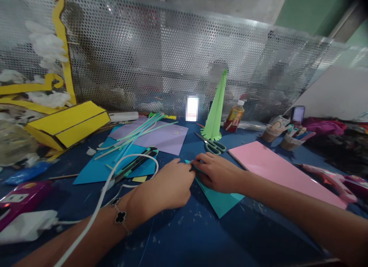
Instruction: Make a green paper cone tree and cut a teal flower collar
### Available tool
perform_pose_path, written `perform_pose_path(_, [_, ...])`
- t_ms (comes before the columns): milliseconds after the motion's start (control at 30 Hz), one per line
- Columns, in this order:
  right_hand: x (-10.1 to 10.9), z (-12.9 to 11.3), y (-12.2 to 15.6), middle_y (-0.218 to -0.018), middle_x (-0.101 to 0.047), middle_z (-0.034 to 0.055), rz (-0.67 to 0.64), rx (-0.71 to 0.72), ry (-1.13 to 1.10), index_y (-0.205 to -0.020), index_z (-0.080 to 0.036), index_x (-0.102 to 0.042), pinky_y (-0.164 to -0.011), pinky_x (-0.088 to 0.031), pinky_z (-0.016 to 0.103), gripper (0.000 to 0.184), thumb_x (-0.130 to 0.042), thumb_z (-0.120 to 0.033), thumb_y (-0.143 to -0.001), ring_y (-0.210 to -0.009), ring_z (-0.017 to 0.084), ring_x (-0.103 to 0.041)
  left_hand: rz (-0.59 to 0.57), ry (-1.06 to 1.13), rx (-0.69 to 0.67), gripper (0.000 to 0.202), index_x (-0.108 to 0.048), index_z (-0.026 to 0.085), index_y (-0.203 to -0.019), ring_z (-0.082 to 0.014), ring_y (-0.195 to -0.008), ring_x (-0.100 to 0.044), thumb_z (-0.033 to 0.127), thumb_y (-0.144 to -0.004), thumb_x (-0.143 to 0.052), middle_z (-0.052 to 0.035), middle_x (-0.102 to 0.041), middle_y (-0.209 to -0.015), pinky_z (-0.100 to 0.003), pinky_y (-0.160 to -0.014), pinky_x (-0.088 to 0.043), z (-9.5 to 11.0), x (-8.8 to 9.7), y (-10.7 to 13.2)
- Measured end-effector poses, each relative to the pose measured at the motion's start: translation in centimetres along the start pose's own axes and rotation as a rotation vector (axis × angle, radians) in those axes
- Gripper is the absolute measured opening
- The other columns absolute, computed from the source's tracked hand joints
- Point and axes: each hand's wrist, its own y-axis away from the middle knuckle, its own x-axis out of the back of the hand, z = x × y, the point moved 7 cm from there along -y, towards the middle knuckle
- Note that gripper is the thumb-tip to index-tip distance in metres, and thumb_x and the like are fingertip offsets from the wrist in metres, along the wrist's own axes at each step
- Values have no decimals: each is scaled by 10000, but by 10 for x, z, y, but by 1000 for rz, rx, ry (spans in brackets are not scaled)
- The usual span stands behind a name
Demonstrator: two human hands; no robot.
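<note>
Teal paper sheet (220,202) lies on the dark blue tabletop (184,240); the bare right hand (217,173), half curled, covers its far part; the bare left hand (174,184) curls nearly closed beside its tip; I cannot tell whether either grips.

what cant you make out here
Head view: part of the teal paper sheet, covered by the right hand.
Head view: some fingertips of the left hand, hidden under it.
Head view: content of the glowing white rectangular screen, pixelated.
Head view: print on the amber plastic bottle, too small.
Head view: purple plastic power strip, cut by the left edge.
</note>
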Motion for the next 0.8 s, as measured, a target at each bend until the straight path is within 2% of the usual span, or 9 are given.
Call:
perform_pose_path(200, [-2,3,-1,-1237,-645,152,-38,-60,100,-1411,-142,-600,-856,-527,422,433,-529,-310,-1018,-1044,283,-618,6,-34,-2,349,-698,98,-1175,-357,-1088,-688,175,-872,-542,-194,-742,-1115,-534,-1015,-482,4,2,-1])
perform_pose_path(367, [3,9,9,-1337,-632,142,-9,-93,93,-1393,-195,-641,-863,-530,425,424,-546,-383,-1025,-1081,291,-634,-2,-76,20,255,-722,128,-1054,-348,-1011,-706,193,-867,-560,-179,-757,-1018,-536,-988,-477,7,5,-2])
perform_pose_path(500, [9,10,20,-1387,-641,112,9,-106,111,-1366,-217,-672,-868,-525,430,396,-548,-343,-1012,-1097,296,-643,12,-94,31,233,-720,138,-1015,-348,-981,-706,208,-867,-554,-183,-753,-1038,-562,-989,-465,9,6,-4])
perform_pose_path(633, [9,8,19,-1415,-653,75,-9,-149,122,-1312,-215,-704,-848,-522,413,372,-563,-321,-984,-1114,295,-646,-3,-100,25,207,-721,138,-975,-345,-968,-707,211,-852,-572,-191,-752,-1047,-548,-979,-469,11,5,-6])
perform_pose_path(800, [11,3,22,-1410,-662,87,2,-157,134,-1337,-199,-689,-850,-513,432,388,-559,-326,-994,-1111,302,-642,3,-122,22,237,-731,144,-997,-349,-1008,-705,204,-860,-548,-198,-754,-1111,-551,-981,-464,8,5,-4])
